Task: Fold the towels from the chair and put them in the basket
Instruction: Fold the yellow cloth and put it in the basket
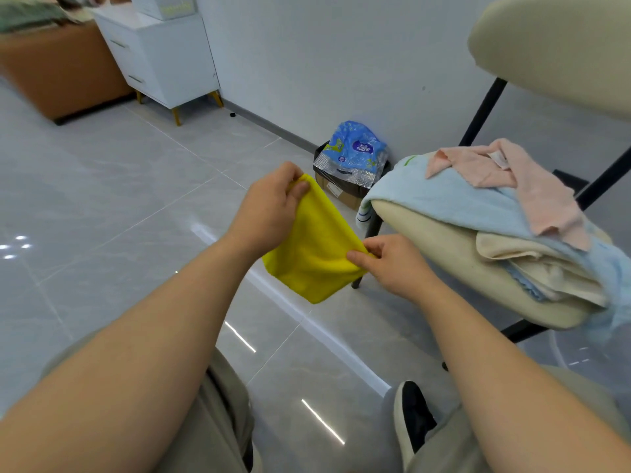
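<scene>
Towel-heaped chair [428, 235] and bin [341, 193] beyond yellow towel [317, 244]

Bare arms, khaki trousers, one dark shoe

Both forearms [153, 336] are bare along their whole visible length, up to the left hand [269, 206] and the right hand [396, 264]. The trousers [222, 421] are plain greyish-khaki cloth, loose on both legs, with a dark fold or seam running down the left one. The shoe [413, 418] has a black upper and a thick off-white sole rim; its fastening cannot be made out.
</scene>
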{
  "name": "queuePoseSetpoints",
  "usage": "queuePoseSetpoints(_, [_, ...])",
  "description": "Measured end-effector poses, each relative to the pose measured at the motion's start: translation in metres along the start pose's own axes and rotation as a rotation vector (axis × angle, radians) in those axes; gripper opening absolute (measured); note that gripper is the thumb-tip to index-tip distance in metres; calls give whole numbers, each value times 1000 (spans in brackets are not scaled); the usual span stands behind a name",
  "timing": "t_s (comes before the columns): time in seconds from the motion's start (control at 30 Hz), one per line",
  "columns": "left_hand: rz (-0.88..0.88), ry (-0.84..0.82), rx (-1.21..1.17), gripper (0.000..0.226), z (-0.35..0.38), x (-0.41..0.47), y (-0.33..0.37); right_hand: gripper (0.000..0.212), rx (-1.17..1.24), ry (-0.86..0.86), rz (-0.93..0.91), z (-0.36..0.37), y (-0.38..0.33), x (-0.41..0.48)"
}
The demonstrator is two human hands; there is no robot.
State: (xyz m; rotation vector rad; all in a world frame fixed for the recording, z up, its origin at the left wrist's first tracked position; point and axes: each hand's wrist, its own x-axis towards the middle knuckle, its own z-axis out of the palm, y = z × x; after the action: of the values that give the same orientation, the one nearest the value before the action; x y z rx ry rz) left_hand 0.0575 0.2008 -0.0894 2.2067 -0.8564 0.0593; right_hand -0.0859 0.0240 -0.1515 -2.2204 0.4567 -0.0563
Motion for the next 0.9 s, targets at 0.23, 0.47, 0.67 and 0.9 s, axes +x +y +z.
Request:
queuePoseSetpoints(0.23, [-7, 5, -30, 18, -3, -2, -1, 14, 394, 41, 259, -3, 6, 6])
queuePoseSetpoints(0.47, [25, -17, -50, 17, 4, -5, 3, 15, 666, 46, 471, 0, 8, 8])
queuePoseSetpoints(0.67, [-90, 72, -82, 19, 2, 1, 0, 14, 674, 90, 343, -3, 8, 13])
queuePoseSetpoints(0.9, [-122, 104, -65, 28, -1, -1, -2, 7, 633, 112, 281, -10, 5, 14])
